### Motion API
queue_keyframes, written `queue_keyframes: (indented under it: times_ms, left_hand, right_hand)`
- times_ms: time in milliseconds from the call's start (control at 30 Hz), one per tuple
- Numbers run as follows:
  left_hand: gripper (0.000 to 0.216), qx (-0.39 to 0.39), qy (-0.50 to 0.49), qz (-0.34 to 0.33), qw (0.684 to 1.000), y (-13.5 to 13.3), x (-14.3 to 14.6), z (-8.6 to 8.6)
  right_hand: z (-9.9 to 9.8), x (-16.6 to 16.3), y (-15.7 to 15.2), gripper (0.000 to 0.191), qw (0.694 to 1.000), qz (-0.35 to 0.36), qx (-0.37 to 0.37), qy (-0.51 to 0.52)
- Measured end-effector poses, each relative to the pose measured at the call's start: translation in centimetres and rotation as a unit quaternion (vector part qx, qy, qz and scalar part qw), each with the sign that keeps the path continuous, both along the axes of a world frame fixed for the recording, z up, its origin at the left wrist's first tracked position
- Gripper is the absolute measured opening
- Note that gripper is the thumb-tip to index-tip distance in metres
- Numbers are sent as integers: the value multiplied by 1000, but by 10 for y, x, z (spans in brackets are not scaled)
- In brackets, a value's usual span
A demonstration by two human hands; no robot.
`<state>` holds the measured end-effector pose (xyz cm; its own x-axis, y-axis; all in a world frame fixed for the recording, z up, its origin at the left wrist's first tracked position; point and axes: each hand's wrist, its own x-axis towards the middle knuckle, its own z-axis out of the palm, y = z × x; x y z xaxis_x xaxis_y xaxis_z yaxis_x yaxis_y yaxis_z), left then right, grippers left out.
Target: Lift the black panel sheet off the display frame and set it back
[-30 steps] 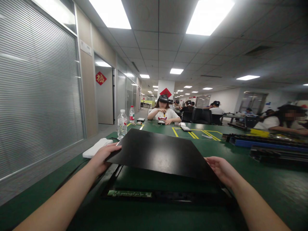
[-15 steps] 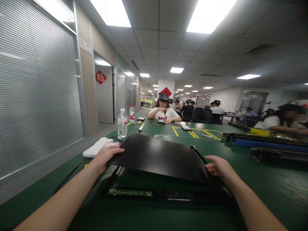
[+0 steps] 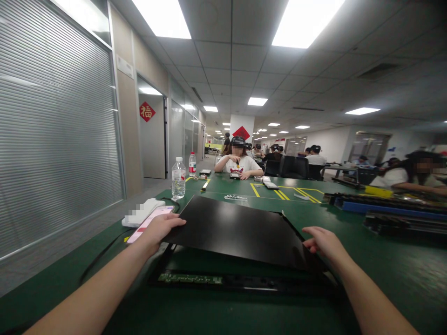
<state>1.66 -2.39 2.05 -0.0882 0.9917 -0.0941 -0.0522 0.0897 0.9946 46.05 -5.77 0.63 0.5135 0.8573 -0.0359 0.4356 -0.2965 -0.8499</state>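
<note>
A thin, flat black panel (image 3: 237,228) is held tilted above a black rectangular frame (image 3: 265,283), its near right corner lower than its far left one. My left hand (image 3: 162,232) pinches the panel's left edge, thumb on top. At the right edge, my right hand (image 3: 323,244) grips with bent fingers, the index finger stretched out along the top; part of this contact is hidden. The frame lies on the green table (image 3: 209,311), with a green circuit board strip (image 3: 190,278) along its near side. Most of the frame's far side is covered by the panel.
Left of the panel lie a phone (image 3: 150,223) and a white pouch-like item (image 3: 143,211), with a black cable (image 3: 101,258). Two bottles, one a clear bottle (image 3: 178,179), stand behind. Long black and blue strips (image 3: 377,209) are stacked right. A person (image 3: 240,163) sits opposite.
The panel and both hands have shifted slightly right and downward in view. More of the phone shows beside my left wrist. A standing person has come into view in the background.
</note>
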Motion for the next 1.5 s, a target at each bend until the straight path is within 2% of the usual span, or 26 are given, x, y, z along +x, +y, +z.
queue_keyframes:
  times_ms: [100,500,800,1033,1233,1500]
  left_hand:
    - [20,-2,22,-22,1000,1,0,-3]
    - [25,-10,38,-19,999,1,2,-9]
    - [17,-19,47,-62,997,0,3,-10]
    - [36,-12,19,-57,998,0,4,-9]
    - [43,-12,-5,-46,999,0,3,-8]
    - [48,0,-8,-53,999,-2,3,-5]
  right_hand:
    - [1,1,0,40,1000,-3,2,-10]
    - [-6,13,4,26,992,1,-31,-125]
    - [-2,7,0,23,985,-6,-48,-165]
    - [-5,9,0,22,983,-2,-37,-182]
    - [-3,7,-2,22,982,-3,-33,-185]
    - [0,5,-2,25,970,13,-68,-233]
